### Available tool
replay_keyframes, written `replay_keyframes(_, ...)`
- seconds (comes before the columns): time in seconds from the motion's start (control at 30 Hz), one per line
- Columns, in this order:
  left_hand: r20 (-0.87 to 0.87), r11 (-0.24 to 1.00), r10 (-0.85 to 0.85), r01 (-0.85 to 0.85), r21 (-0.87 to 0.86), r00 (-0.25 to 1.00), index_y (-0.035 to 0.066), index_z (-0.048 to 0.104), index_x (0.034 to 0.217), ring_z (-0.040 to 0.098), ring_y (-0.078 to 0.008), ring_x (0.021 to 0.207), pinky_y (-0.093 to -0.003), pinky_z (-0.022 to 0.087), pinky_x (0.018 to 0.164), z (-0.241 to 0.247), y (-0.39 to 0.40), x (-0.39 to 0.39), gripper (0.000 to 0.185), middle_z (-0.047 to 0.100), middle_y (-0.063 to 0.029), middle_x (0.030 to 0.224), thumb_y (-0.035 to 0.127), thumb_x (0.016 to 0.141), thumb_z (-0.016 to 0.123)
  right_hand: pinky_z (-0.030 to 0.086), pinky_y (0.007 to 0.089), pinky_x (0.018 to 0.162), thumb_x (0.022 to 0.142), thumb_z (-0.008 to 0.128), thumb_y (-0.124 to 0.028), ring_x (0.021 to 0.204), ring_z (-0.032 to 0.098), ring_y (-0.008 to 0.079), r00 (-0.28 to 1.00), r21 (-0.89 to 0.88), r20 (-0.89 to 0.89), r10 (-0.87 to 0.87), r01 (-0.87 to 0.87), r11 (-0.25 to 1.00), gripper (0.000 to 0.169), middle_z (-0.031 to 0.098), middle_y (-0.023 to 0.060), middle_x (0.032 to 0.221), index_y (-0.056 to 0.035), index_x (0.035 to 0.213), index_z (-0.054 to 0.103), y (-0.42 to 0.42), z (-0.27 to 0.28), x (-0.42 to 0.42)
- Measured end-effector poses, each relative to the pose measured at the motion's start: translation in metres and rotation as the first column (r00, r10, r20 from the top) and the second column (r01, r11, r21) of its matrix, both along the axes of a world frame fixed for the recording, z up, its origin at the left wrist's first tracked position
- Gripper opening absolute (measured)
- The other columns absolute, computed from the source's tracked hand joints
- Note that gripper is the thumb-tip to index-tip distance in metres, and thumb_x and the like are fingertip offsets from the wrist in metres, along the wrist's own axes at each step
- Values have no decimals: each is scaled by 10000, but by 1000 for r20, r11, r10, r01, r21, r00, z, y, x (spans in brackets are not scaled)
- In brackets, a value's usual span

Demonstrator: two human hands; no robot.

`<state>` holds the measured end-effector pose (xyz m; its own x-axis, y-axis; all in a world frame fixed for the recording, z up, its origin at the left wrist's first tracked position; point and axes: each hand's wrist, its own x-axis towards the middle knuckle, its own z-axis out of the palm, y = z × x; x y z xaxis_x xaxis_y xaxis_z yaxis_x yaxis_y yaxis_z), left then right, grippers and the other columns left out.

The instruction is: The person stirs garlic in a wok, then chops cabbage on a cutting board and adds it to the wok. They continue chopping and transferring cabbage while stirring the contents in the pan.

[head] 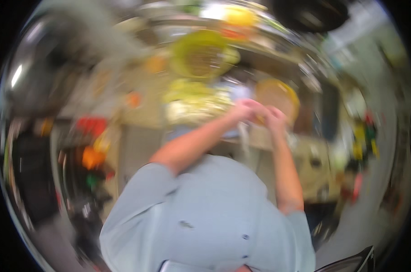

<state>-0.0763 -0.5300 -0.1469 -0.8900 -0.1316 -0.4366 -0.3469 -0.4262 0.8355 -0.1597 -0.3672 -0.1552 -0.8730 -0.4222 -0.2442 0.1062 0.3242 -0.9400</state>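
Note:
The head view is heavily blurred. My left hand [245, 110] and my right hand [276, 117] are close together in front of my chest, over the counter edge. Whether they hold anything cannot be made out. A pale strip [243, 136], possibly cloth or a blade, hangs just below my left hand. To the left of the hands lies a heap of pale yellow-green chopped food [198, 105]. Behind my right hand stands a round yellow-rimmed container [292, 93] with brownish contents. A larger yellow-green bowl [180, 54] is at the back.
An orange piece [134, 99] lies on the counter at the left. A dark round pan-like object [311, 15] is at the upper right. Red [91, 125] and orange [93, 157] items are low on the left. A dark rectangular object [329, 110] stands right of the yellow-rimmed container.

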Motion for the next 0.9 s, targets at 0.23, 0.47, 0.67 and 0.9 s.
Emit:
replay_keyframes(0.23, -186, 890, 296, -341, -302, 937, 6, 664, 924, 715, -212, 777, -348, 580, 683, 5, 10, -11, 111, 726, -133, 864, 88, 851, 680, 524, 260, 725, 1022, 524, -183, 901, 659, 155, 875, -324, 455, 165, -10, 946, 250, 690, 82, 1008, 16, 1121, 638, -19, 3, -20)
replay_keyframes(0.47, -69, 858, 490, -495, -141, 869, 11, 640, 894, 699, -192, 651, -338, 579, 553, 22, -7, -3, 112, 704, -110, 796, 119, 907, 668, 487, 244, 683, 1022, 575, -94, 823, 624, 118, 843, -470, 382, 378, -175, 865, 143, 664, 61, 958, 20, 1097, 619, -48, 8, -25)
replay_keyframes(0.67, -14, 895, 443, -441, 64, 897, 33, 672, 982, 698, -166, 676, -325, 569, 550, 12, -16, -3, 222, 708, -82, 836, 252, 968, 634, 563, 292, 767, 1032, 552, -109, 898, 675, 190, 870, -498, 254, 424, -258, 828, 208, 680, 122, 1021, 51, 1152, 609, -56, 20, -23)
replay_keyframes(0.9, -103, 981, 179, -170, 90, 978, 59, 684, 1150, 677, -131, 873, -289, 540, 739, 23, -18, -10, 332, 719, -54, 1005, 347, 991, 636, 553, 257, 694, 930, 695, -213, 783, 655, 110, 950, -318, 259, 172, -85, 944, 237, 698, 49, 882, 1, 1029, 719, -49, 34, -29)
